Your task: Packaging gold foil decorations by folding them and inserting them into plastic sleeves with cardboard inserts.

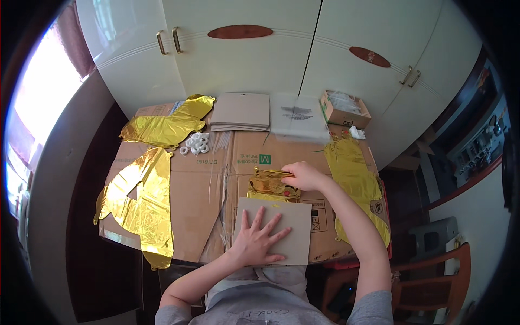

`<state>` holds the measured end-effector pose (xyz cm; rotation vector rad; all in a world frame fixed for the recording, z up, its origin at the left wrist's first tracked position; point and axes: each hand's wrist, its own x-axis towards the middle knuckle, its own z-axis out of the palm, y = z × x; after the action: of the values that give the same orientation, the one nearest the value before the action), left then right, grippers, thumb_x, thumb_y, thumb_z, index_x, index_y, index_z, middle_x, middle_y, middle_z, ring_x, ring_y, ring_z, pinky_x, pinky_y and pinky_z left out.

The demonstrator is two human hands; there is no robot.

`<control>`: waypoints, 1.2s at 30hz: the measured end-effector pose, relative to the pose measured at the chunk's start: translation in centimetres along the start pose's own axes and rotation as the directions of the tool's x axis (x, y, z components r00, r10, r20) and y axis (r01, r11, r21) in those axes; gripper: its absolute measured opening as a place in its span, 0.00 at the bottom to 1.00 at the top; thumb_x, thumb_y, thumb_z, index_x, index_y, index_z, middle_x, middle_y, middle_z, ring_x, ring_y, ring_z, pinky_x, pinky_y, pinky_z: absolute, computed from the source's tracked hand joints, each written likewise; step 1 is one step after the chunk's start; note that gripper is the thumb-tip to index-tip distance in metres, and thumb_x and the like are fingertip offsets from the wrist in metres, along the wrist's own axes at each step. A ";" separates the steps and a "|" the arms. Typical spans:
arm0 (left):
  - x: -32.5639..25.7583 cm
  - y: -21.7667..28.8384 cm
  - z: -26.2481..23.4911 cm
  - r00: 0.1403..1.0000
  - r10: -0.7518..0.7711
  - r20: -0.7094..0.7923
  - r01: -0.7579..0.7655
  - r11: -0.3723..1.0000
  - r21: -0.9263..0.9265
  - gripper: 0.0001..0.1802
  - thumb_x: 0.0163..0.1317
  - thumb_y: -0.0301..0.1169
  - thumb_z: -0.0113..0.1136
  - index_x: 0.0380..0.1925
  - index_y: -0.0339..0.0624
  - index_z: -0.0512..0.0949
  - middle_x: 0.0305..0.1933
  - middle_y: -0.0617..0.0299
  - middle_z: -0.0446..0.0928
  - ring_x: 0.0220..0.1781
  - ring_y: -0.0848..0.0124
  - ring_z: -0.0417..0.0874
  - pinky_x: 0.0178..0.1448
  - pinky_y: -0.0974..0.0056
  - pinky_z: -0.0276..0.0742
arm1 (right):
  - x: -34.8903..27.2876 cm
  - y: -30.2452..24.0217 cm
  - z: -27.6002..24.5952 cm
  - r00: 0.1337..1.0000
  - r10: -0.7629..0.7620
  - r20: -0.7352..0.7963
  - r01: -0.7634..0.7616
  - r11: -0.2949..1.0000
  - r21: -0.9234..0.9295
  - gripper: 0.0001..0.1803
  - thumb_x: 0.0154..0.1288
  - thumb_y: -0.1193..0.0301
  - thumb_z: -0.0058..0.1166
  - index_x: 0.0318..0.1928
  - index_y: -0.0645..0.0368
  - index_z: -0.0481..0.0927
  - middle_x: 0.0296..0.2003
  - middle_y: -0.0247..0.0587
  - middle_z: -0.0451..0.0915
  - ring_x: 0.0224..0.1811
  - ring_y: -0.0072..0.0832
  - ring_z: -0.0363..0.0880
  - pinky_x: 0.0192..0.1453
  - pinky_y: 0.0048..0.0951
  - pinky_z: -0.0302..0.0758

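While one folded piece of gold foil (266,187) lies near the middle of the bench (189,233), just beyond a single grey card (299,230), three larger gold foil shapes are spread around it: one at the far left (162,129), one with a triangular opening at the near left (153,197), one along the right side (352,179). Behind stand one stack of card (240,114), one pile of clear plastic bags (298,120) and one open box (346,112); the white rings (195,143) overlap too much to count.

The folded piece has its long axis running left to right, with a narrow strip along its far edge pointing the same way; its near edge meets the card.

The two hands are apart. Fingers widely spread, the left hand (257,242) presses palm-down on the card. The right hand (304,176) has its fingers closed on the folded piece's far right corner; its thumb cannot be made out.
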<state>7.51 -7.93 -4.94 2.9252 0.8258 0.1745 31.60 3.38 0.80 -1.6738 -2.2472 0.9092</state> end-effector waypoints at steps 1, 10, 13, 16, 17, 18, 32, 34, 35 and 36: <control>0.1 0.0 -0.1 1.000 -0.003 -0.001 0.003 1.000 -0.002 0.44 0.54 0.72 0.50 0.71 0.74 0.62 0.76 0.55 0.56 0.75 0.35 0.50 0.63 0.18 0.46 | 0.0 0.1 0.1 1.000 -0.006 -0.003 0.006 1.000 -0.001 0.15 0.60 0.63 0.58 0.46 0.55 0.83 0.37 0.51 0.84 0.40 0.46 0.83 0.46 0.41 0.78; 0.5 -0.4 -0.2 1.000 0.009 0.001 -0.009 1.000 0.002 0.44 0.54 0.73 0.49 0.70 0.73 0.63 0.76 0.55 0.57 0.76 0.37 0.51 0.63 0.18 0.46 | -1.5 -1.4 0.2 1.000 -0.001 -0.026 -0.001 0.999 -0.047 0.14 0.62 0.64 0.56 0.47 0.52 0.83 0.36 0.49 0.85 0.40 0.46 0.84 0.46 0.42 0.78; 0.5 -0.4 -0.2 1.000 0.010 -0.006 -0.010 1.000 0.005 0.44 0.54 0.73 0.49 0.70 0.73 0.63 0.76 0.56 0.57 0.75 0.38 0.51 0.63 0.18 0.46 | -2.5 -2.0 0.4 0.997 0.011 -0.077 -0.017 0.997 -0.076 0.14 0.62 0.64 0.56 0.47 0.51 0.83 0.35 0.48 0.85 0.39 0.46 0.84 0.45 0.43 0.79; 0.5 -0.4 -0.2 1.000 0.010 -0.003 -0.010 1.000 0.005 0.44 0.54 0.73 0.48 0.70 0.74 0.63 0.76 0.56 0.57 0.75 0.38 0.52 0.63 0.18 0.46 | -3.2 -2.5 0.8 0.995 0.032 -0.093 -0.039 0.997 -0.074 0.13 0.63 0.64 0.56 0.46 0.51 0.83 0.35 0.46 0.85 0.38 0.46 0.84 0.44 0.44 0.79; 0.5 -0.4 -0.2 1.000 0.009 -0.003 -0.009 1.000 0.003 0.44 0.54 0.73 0.48 0.70 0.74 0.63 0.76 0.56 0.57 0.75 0.39 0.52 0.63 0.18 0.46 | -3.4 -2.6 1.0 0.994 0.009 -0.107 -0.016 0.998 -0.067 0.12 0.63 0.64 0.56 0.45 0.52 0.83 0.33 0.47 0.84 0.37 0.45 0.83 0.43 0.43 0.78; 0.5 -0.4 -0.2 1.000 0.009 -0.004 -0.009 1.000 0.000 0.44 0.54 0.73 0.48 0.70 0.74 0.63 0.76 0.56 0.56 0.75 0.39 0.52 0.63 0.18 0.46 | -3.6 -2.6 1.2 0.992 -0.013 -0.123 0.005 0.998 -0.063 0.12 0.63 0.65 0.57 0.45 0.53 0.83 0.32 0.47 0.84 0.35 0.44 0.83 0.41 0.41 0.78; 0.3 -0.9 0.8 1.000 0.006 0.005 -0.005 0.998 -0.057 0.41 0.56 0.72 0.47 0.63 0.64 0.73 0.63 0.54 0.72 0.67 0.55 0.70 0.69 0.20 0.32 | -9.7 -3.5 10.5 0.684 -0.612 -0.396 0.188 0.673 -0.715 0.13 0.51 0.70 0.56 0.39 0.58 0.81 0.35 0.35 0.81 0.42 0.28 0.82 0.41 0.27 0.79; 0.2 -0.9 1.1 1.000 0.001 0.001 -0.001 0.998 -0.059 0.39 0.57 0.72 0.46 0.60 0.62 0.76 0.54 0.55 0.79 0.60 0.58 0.78 0.70 0.21 0.29 | -9.7 -3.0 11.6 0.658 -0.614 -0.436 0.171 0.686 -0.707 0.13 0.52 0.71 0.56 0.39 0.60 0.81 0.35 0.35 0.81 0.43 0.28 0.82 0.42 0.27 0.79; 0.2 -0.8 1.0 1.000 -0.007 0.008 0.007 0.999 -0.042 0.39 0.57 0.71 0.46 0.59 0.62 0.77 0.51 0.56 0.80 0.57 0.59 0.80 0.70 0.22 0.29 | -9.7 -2.8 11.9 0.663 -0.598 -0.450 0.167 0.704 -0.691 0.13 0.52 0.71 0.56 0.39 0.60 0.81 0.36 0.36 0.81 0.43 0.28 0.82 0.43 0.27 0.80; 0.2 -0.7 0.8 1.000 -0.014 0.012 0.015 1.000 -0.024 0.39 0.58 0.71 0.45 0.59 0.62 0.77 0.48 0.56 0.81 0.53 0.60 0.81 0.70 0.22 0.30 | -9.7 -2.7 12.1 0.667 -0.584 -0.463 0.161 0.720 -0.675 0.13 0.52 0.71 0.56 0.40 0.60 0.81 0.36 0.36 0.81 0.43 0.28 0.82 0.45 0.27 0.80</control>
<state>7.44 -7.27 -5.76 2.8938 0.8369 0.1644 26.74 -10.33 -5.31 -1.2536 -2.2860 -0.5039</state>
